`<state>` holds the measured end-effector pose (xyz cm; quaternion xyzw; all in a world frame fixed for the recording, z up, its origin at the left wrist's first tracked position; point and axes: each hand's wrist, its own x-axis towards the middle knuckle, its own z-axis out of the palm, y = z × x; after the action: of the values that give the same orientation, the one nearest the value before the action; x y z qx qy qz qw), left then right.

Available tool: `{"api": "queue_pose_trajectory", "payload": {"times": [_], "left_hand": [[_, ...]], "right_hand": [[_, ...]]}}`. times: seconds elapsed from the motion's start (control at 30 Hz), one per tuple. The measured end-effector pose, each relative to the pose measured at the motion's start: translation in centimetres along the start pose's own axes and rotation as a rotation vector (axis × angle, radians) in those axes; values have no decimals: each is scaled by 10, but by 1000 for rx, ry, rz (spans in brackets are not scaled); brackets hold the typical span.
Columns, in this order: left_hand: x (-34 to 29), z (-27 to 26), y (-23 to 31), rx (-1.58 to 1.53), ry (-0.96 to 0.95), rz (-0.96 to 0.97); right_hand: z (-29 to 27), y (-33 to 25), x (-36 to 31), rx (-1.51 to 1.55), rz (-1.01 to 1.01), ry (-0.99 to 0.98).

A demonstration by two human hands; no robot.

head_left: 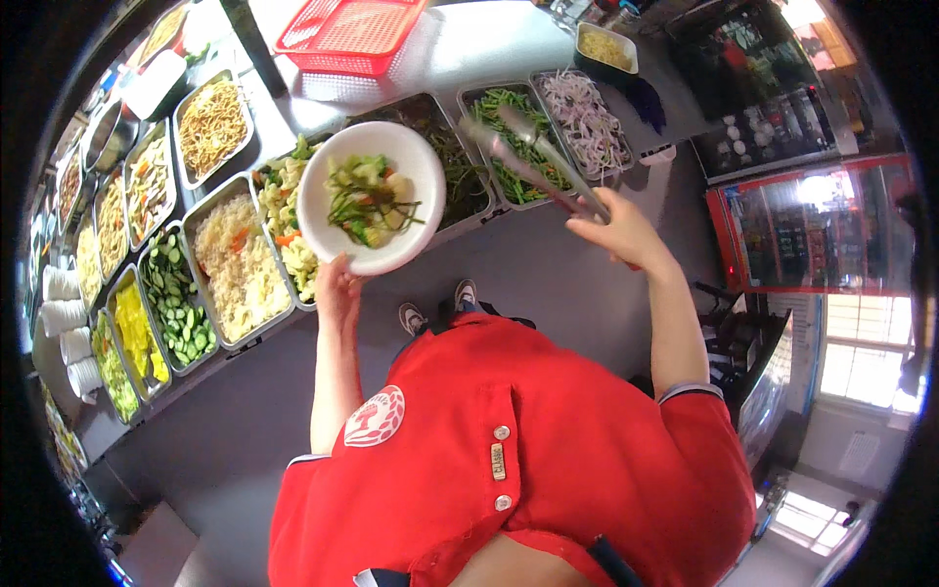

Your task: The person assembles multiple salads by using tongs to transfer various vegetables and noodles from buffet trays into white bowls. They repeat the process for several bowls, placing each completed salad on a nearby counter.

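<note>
My left hand [339, 292] grips the rim of a white bowl [315, 210], which is tilted a little over the food trays. Mixed vegetables [370, 201] lie in it: pale green pieces with dark green strands on top. In my right hand [620, 230] is a pair of metal tongs [562, 168], their tips apart over a tray of chopped green stems [509, 127]. No food shows between the tips. Just left of that tray, partly behind the bowl, sits a tray of dark strands [445, 147]. Sliced purple onion [584, 115] fills the tray to the right.
Trays of rice [235, 259], sliced cucumber [174, 303], yellow slices [137, 328] and noodles [212, 127] line the counter at left. Stacked white bowls [65, 318] stand at its far left end. A red basket [347, 39] is behind, a glass-front cabinet [812, 230] at right.
</note>
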<state>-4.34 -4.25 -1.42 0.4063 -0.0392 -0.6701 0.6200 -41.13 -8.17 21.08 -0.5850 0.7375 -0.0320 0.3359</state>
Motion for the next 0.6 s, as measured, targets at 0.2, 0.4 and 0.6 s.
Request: {"api": "queue_pose_trajectory", "payload": {"times": [0.2,0.4,0.6], "left_hand": [[-7,-49,26,57,65,108],[-20,-83,32,22,140,145],[-40,-59,29,-25,235,142]], "right_hand": [[65,17,43,-367,-57,-52],[76,-6,73,-431,-102,-186],[53,-27,78,-303,-126,-223]]}}
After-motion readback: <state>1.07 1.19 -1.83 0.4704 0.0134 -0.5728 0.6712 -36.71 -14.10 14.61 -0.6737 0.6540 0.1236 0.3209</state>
